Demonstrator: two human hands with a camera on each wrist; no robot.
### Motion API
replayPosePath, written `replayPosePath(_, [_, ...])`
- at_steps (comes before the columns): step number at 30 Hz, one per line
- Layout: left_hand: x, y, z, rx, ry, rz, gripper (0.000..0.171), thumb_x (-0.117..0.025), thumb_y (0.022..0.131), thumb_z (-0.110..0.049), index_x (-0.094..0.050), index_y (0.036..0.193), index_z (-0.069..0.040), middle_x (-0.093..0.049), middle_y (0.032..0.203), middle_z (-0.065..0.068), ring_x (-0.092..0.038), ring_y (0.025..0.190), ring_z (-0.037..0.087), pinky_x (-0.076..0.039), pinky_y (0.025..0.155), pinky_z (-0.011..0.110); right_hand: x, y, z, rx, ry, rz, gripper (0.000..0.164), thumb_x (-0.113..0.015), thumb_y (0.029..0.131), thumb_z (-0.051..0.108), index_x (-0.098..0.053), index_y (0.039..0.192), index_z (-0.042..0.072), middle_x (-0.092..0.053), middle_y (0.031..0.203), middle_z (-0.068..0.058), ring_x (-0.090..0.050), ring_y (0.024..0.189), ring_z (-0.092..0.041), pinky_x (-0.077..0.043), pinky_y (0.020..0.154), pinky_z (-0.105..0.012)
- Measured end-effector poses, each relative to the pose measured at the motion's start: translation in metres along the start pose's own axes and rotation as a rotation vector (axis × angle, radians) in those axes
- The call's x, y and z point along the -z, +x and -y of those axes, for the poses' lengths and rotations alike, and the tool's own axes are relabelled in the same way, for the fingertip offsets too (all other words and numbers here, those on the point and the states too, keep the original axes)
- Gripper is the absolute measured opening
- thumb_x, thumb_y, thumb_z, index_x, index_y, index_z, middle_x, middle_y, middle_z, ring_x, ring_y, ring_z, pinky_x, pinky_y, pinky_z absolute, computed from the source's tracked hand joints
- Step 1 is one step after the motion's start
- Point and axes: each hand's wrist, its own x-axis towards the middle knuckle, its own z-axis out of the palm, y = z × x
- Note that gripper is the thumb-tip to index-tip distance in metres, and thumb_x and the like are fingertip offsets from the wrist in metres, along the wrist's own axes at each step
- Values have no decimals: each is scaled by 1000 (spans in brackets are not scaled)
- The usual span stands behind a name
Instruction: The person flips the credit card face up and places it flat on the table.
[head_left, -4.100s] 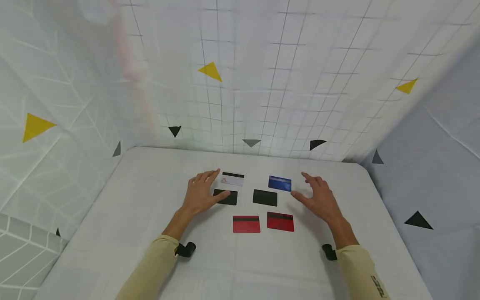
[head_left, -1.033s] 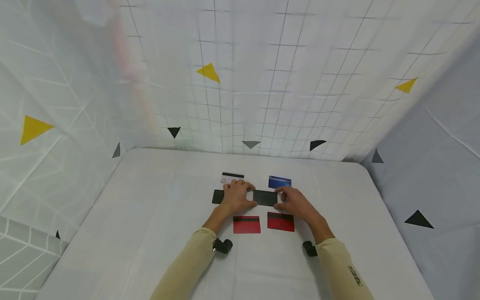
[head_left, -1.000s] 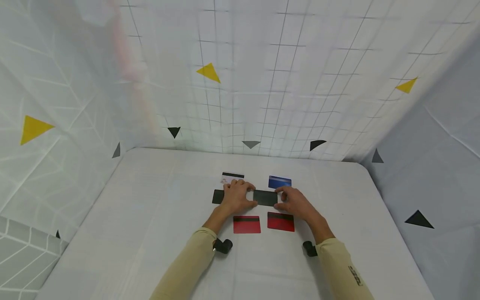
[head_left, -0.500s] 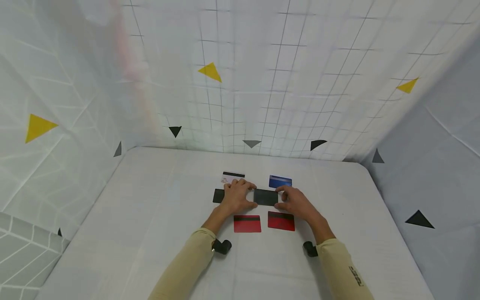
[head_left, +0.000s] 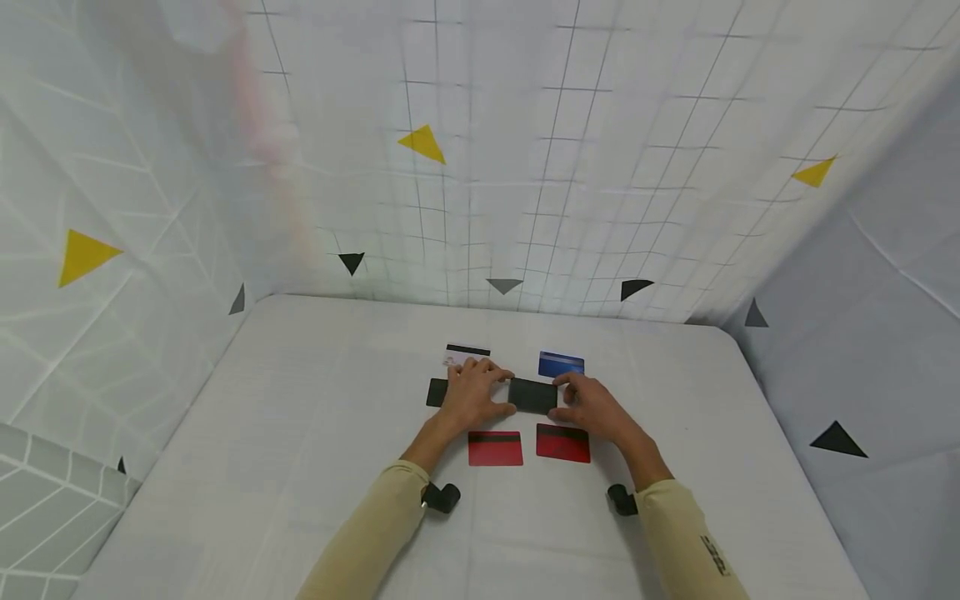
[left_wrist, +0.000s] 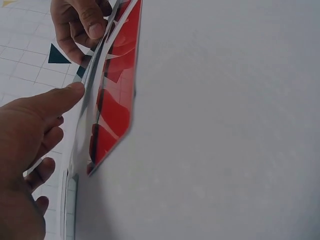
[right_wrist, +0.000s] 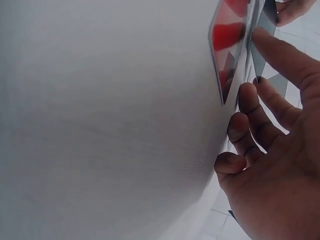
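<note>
A black card [head_left: 533, 397] lies between my two hands in the middle of the white table. My left hand [head_left: 471, 396] holds its left end, thumb at the near corner and forefinger at the far one. At the right end, thumb and forefinger of my right hand [head_left: 592, 407] grip the corners likewise. Another black card [head_left: 437, 392] is partly hidden under my left hand, and a white card with a dark stripe [head_left: 468, 351] shows beyond its fingers. A blue card [head_left: 561, 364] sits just past my right fingertips.
Nearer me lie two red cards with dark stripes, a left one [head_left: 496, 450] and a right one [head_left: 562, 443]. The white-covered table [head_left: 300, 400] meets hanging white sheets at its back and sides. Small black wrist cameras [head_left: 441, 498] sit below the hands.
Since about four seconds ago, both hands have come inward from the outer sides to the middle black card. Over the last second they have stayed almost still there.
</note>
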Motion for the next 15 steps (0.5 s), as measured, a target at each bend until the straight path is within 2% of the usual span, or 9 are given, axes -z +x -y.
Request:
replayPosePath(8, [3, -6, 5, -29, -10, -9, 57, -78, 82, -56, -67, 132, -31, -62, 122, -6, -49, 116, 22, -33, 100, 53, -1, -4, 1, 11, 1, 15, 70, -86, 78, 39, -54, 134, 12, -61, 101, -5, -56, 93, -21, -52, 78, -38])
replayPosePath(15, [8, -13, 9, -32, -69, -25, 58, -77, 83, -56, -66, 133, -30, -62, 124, -3, -50, 118, 22, -35, 97, 51, 0, -12, 9, 57, 34, -46, 66, -85, 80, 38, -56, 133, 12, -60, 102, -5, -53, 92, -23, -49, 72, -35])
